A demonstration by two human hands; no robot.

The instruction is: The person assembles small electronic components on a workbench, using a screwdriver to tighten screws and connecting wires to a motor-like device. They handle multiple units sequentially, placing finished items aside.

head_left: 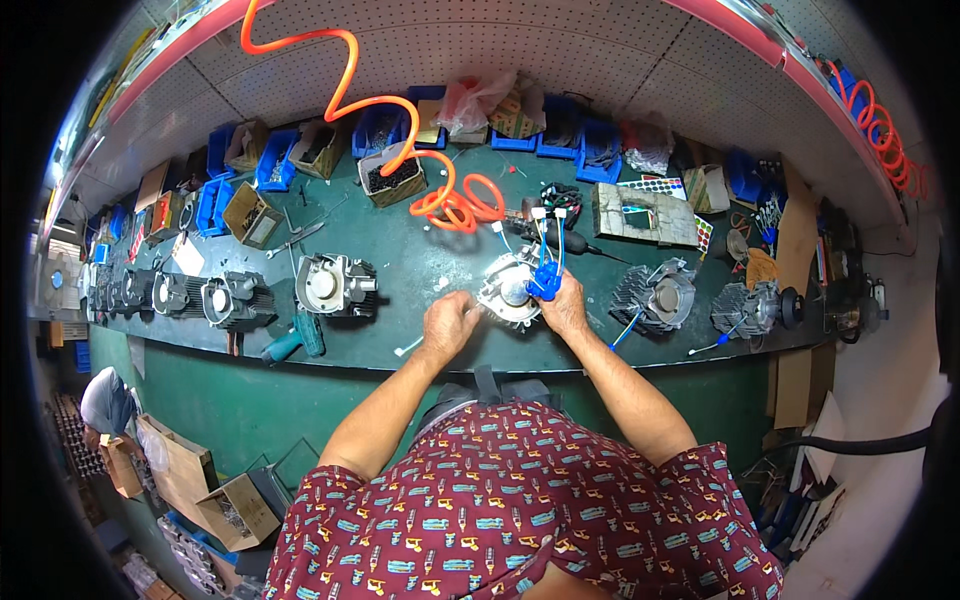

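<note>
A round silver motor housing (513, 285) lies on the bench straight in front of me. At its right side my right hand (567, 305) is closed round a bundle of blue wires (544, 281). Several white plugs (540, 213) stick up from the wires, away from me. My left hand (452, 322) is at the housing's left edge, thumb and fingers pinched together. What those fingertips hold, if anything, is too small to make out. A white-ended lead (408, 348) lies on the bench beside that hand.
More finned motor housings stand left (336, 287) and right (655, 297) on the green bench (400, 262). A teal power driver (296, 338) lies near the front edge. Blue bins (276, 160) and cardboard boxes line the back. An orange coiled hose (455, 205) hangs down behind the work.
</note>
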